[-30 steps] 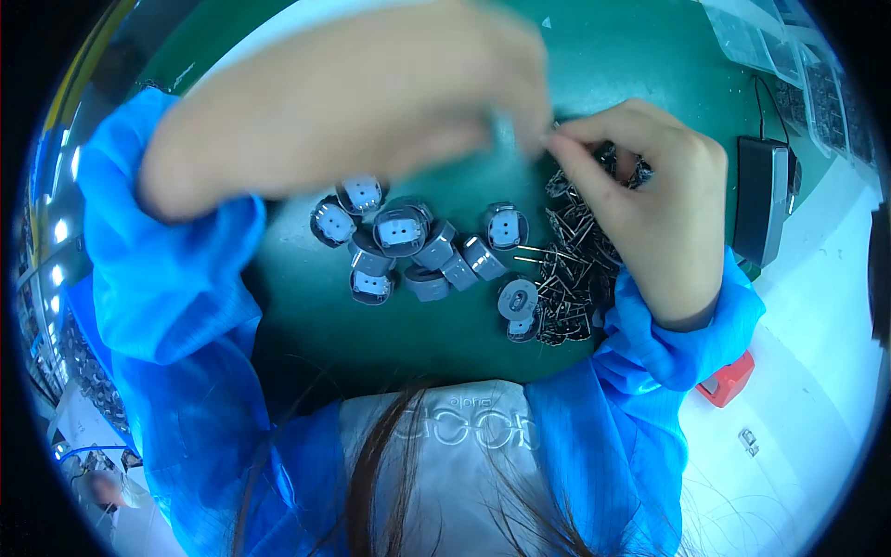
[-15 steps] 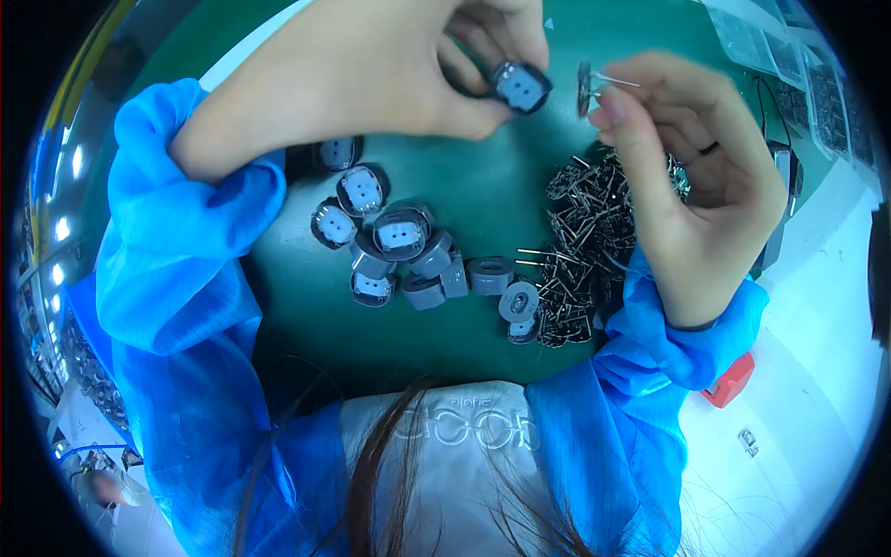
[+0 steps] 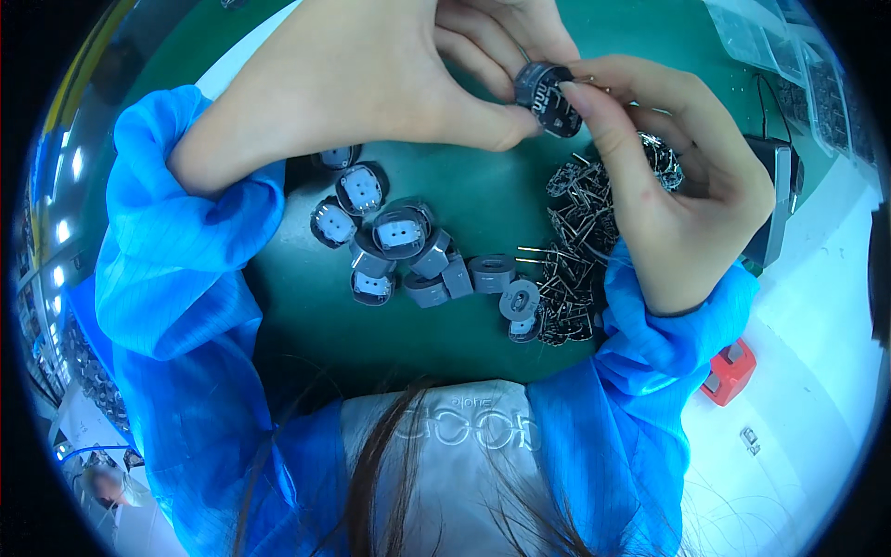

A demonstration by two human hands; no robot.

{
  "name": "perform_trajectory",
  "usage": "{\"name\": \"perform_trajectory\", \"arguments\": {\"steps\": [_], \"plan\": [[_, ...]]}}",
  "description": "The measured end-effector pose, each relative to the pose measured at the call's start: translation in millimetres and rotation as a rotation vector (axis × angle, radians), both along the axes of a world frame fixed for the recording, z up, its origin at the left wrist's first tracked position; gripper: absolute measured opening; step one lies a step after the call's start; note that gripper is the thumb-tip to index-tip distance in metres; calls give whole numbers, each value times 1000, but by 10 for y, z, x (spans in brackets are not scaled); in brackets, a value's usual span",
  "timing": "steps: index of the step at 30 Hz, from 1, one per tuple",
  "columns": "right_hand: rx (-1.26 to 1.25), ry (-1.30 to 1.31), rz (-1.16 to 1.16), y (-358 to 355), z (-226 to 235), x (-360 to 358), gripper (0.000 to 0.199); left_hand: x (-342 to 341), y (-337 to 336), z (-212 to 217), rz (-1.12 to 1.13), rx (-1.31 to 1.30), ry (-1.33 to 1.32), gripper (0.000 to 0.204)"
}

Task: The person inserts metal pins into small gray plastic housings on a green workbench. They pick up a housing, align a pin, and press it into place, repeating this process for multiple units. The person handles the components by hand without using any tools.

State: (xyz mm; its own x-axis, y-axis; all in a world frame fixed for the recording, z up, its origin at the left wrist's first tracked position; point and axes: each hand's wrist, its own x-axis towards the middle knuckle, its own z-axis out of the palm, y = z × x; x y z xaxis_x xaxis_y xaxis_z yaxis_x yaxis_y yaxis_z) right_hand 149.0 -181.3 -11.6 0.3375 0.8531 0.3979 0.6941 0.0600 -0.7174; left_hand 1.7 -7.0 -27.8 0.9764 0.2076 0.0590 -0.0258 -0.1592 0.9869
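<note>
Hands met | left hand [image 3: 371, 84], right hand [image 3: 668, 176] both pinch round cap [image 3: 548, 97] | face tilted toward camera

1. Bright, even overhead light; skin above the fingers [image 3: 594, 102] looks slightly washed out.
2. Soft shadows fall on the green desk [image 3: 483, 200] below the fingers.
3. Fisheye bending grows far from the fingers, ending in a black rim.
4. Edges left of the fingers blur; small light glints show there.

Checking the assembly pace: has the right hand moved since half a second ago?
Yes. The right hand closed leftward onto the round grey part, measured against the pile of metal pins.
</note>
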Motion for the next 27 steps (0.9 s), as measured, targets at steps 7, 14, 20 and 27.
{"name": "perform_trajectory", "arguments": {"steps": [7,14,20,27], "plan": [[84,-187,-46,8,-63,-25,17,45,1,115,10,-85,158,29],[65,-62,-89,3,-81,-41,18,13,-212,324,138,17,140,28],[326,-188,13,60,-213,26,20,3,-211,275,148,-59,118,27],[233,-497,14,43,-34,54,22,38,-286,374,128,9,112,26]]}}
